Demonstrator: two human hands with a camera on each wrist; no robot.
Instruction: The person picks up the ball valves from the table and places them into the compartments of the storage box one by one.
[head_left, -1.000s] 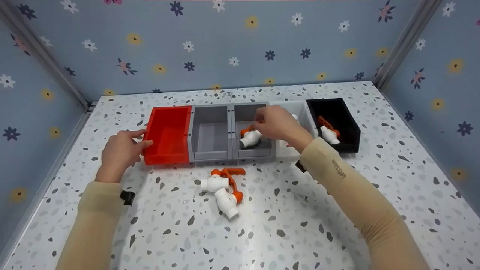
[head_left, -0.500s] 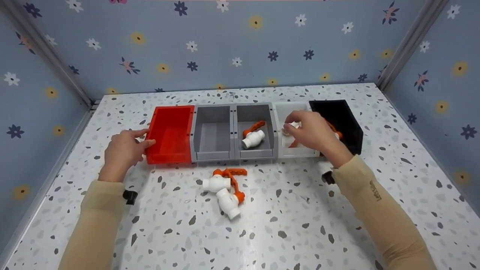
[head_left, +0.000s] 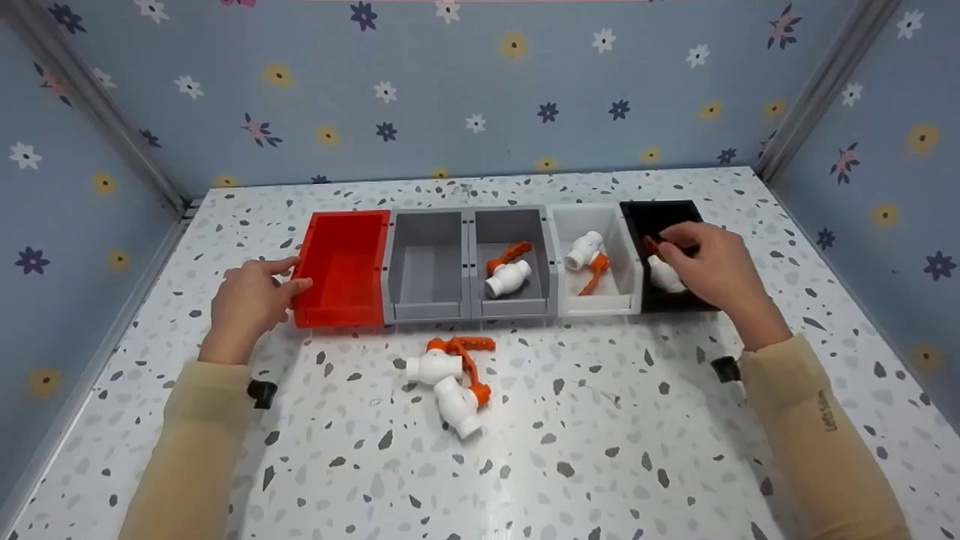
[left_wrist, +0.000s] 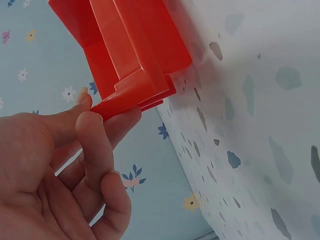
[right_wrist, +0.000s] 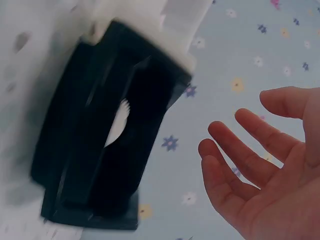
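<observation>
My left hand (head_left: 249, 304) pinches the side rim of the red bin (head_left: 341, 319) between thumb and fingers; the left wrist view shows the grip at one corner (left_wrist: 135, 92). Over the black bin (right_wrist: 75, 135), my right hand (head_left: 720, 262) has its fingers loosely bent and holds nothing, apart from the bin in the right wrist view. Partly behind that hand, a white ball valve (head_left: 664, 276) with an orange handle lies in the black bin. Similar ball valves lie in the white bin (head_left: 600, 304) and the right grey bin (head_left: 510, 307).
The left grey bin (head_left: 427, 310) stands in the row between the red bin and the right grey one. Two more ball valves, one (head_left: 433, 368) touching the other (head_left: 457, 407), lie on the speckled table (head_left: 555, 480). A flowered wall (head_left: 465, 90) rises behind.
My right hand has moved rightward from the right grey bin, past the white bin, to above the black bin. The left hand keeps its hold on the red bin.
</observation>
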